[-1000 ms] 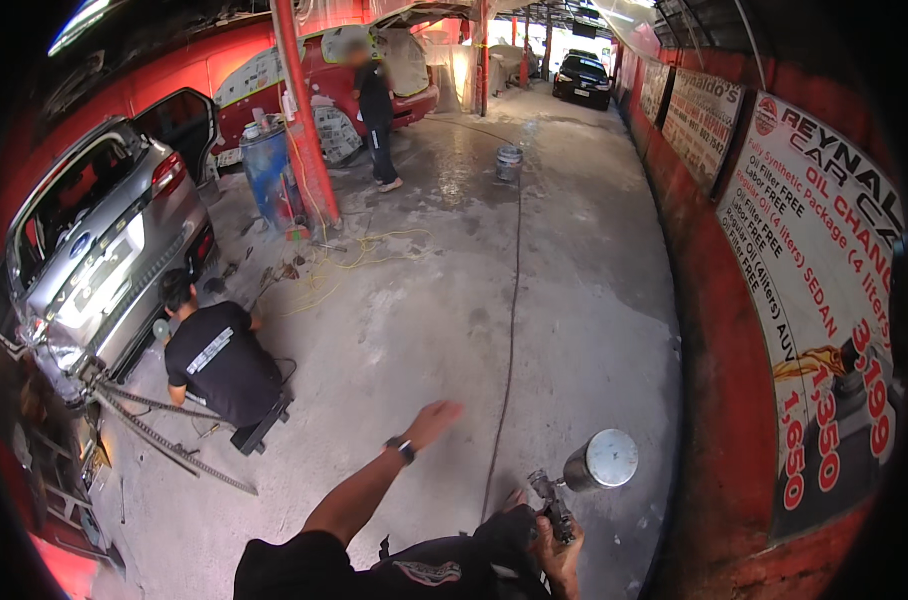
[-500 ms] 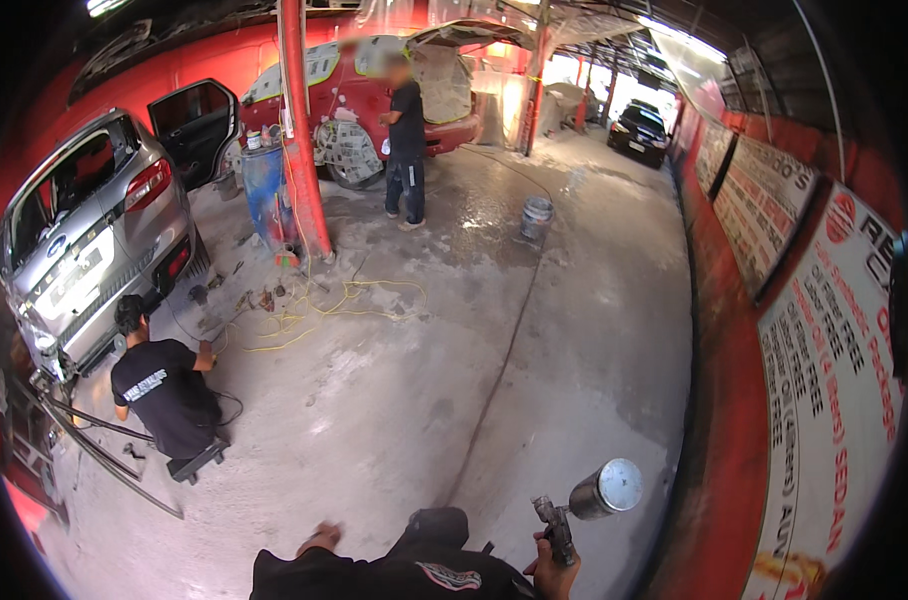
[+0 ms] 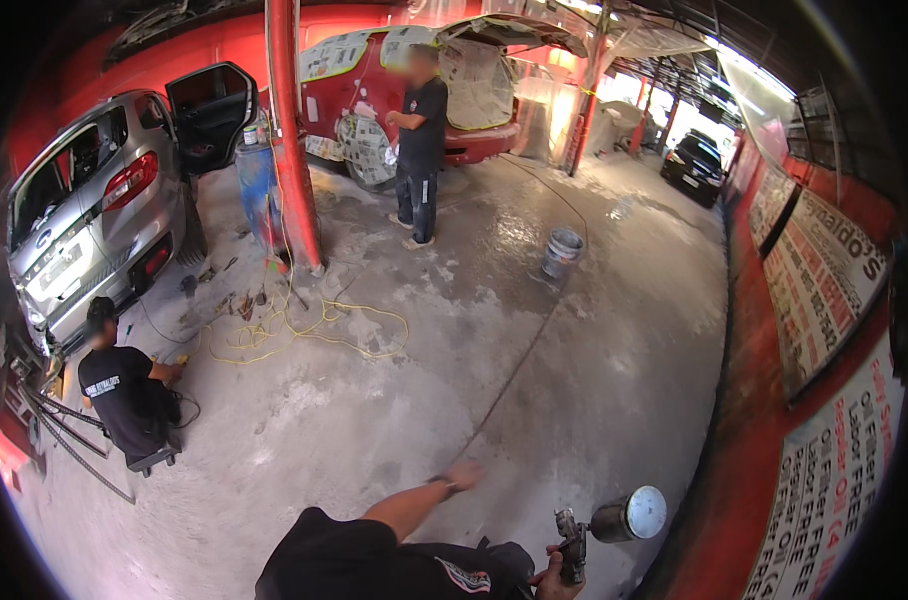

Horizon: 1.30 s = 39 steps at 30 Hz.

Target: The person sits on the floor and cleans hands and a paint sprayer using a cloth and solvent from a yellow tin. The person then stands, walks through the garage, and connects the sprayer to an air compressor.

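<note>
My right hand [image 3: 557, 582] is closed round a spray gun [image 3: 572, 545] with a metal cup [image 3: 629, 515] on it, low in the view and right of my body. The cup leans out to the right, and its round pale end shows. My left hand [image 3: 462, 475] is stretched forward over the concrete floor, a dark band at its wrist. Motion smears its fingers, so their pose is unclear. Nothing that I can make out is in it.
A bucket [image 3: 562, 252] stands ahead on the wet floor, near a standing person [image 3: 421, 140]. At left a person [image 3: 124, 390] crouches behind a silver car [image 3: 94, 220]. Yellow cord [image 3: 374, 352] lies near the red post [image 3: 296, 200]. A signed wall [image 3: 744, 380] runs along the right.
My left arm has swung forward and right, across the front of my body. The spray gun stays in my right hand, slightly further right and lower. The view has shifted ahead.
</note>
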Each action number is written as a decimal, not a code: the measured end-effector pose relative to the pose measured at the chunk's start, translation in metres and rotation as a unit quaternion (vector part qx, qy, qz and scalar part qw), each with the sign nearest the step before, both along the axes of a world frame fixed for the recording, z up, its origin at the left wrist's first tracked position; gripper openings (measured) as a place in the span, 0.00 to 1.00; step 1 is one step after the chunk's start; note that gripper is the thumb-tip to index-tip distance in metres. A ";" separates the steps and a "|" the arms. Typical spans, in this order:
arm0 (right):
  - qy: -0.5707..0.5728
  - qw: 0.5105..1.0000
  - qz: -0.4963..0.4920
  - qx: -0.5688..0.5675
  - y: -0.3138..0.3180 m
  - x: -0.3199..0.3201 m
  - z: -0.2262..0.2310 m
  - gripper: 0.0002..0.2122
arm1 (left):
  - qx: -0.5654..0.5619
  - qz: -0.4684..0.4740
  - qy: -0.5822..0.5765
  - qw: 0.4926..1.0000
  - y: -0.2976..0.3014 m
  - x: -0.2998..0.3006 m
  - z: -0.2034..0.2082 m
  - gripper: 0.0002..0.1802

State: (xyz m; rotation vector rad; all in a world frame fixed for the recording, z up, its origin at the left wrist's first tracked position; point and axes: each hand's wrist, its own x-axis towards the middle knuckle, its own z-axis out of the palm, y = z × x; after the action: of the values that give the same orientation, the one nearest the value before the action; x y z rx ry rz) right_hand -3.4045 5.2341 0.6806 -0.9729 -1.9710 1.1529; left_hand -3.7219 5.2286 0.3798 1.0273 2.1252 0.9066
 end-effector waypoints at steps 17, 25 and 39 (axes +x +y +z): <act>-0.192 0.957 0.086 -0.199 0.490 -0.226 -0.012 0.18 | -0.454 0.368 -0.248 0.772 0.004 0.000 -0.177 0.34; -0.145 0.970 0.104 -0.163 0.656 -0.376 -0.017 0.19 | -0.439 0.364 -0.296 0.766 0.141 -0.127 -0.164 0.34; -0.115 0.970 0.150 -0.151 0.926 -0.595 -0.019 0.21 | 0.179 0.168 -0.078 0.966 0.910 -0.621 0.087 0.25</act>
State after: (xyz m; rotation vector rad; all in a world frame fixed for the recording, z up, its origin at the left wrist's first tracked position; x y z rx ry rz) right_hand -3.9990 6.1598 0.6617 -1.0215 -2.2250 1.6089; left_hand -4.3428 6.1390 0.4668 0.7355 2.0781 1.5273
